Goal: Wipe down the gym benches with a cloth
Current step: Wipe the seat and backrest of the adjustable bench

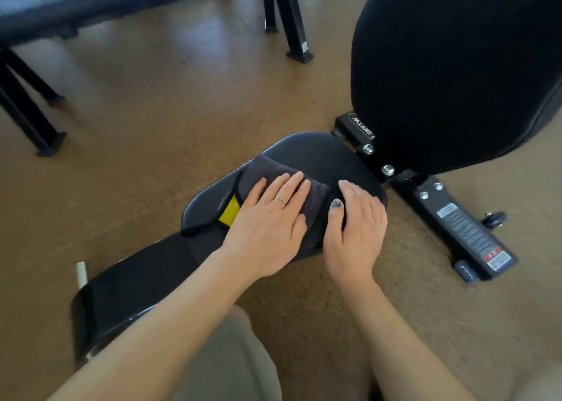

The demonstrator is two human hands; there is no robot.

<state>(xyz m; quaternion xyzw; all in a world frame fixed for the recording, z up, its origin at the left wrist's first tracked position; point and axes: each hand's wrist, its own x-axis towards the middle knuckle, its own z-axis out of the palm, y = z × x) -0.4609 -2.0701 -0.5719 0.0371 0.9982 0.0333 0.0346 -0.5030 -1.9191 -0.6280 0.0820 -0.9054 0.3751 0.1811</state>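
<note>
**Both hands on the seat pad, cloth under the left**

I have the left hand [267, 227] laid flat on the cloth [273, 172], fingers straight and slightly spread, pressing it down onto the seat pad [328, 154] of the adjustable bench. The cloth is dark grey with a black hem and a yellow tag [229, 213] showing at its left edge; it lies folded across the middle of the pad, with the pad's far rounded edge bare beyond it. A flat palm makes sense to me here: it spreads the pressure so the whole fold of cloth drags across the vinyl rather than bunching.

The right hand [357, 224] sits just beside the cloth at the pad's right edge, fingers straight and close together, thumb against the cloth's right side. It grips nothing; I judge it is steadying the pad or holding the cloth's edge from sliding off.

The upright back pad [450, 65] rises at the far right, joined to the seat by a black frame [465, 227] with bolts and a warning label that runs along the floor [152, 96]. I cannot tell from here whether the back pad has been wiped. A second, flat bench [91, 2] stands well apart across the far left, on black legs.

No containers are in sight: no bucket, no spray bottle, so whether the cloth is damp I cannot say.
</note>
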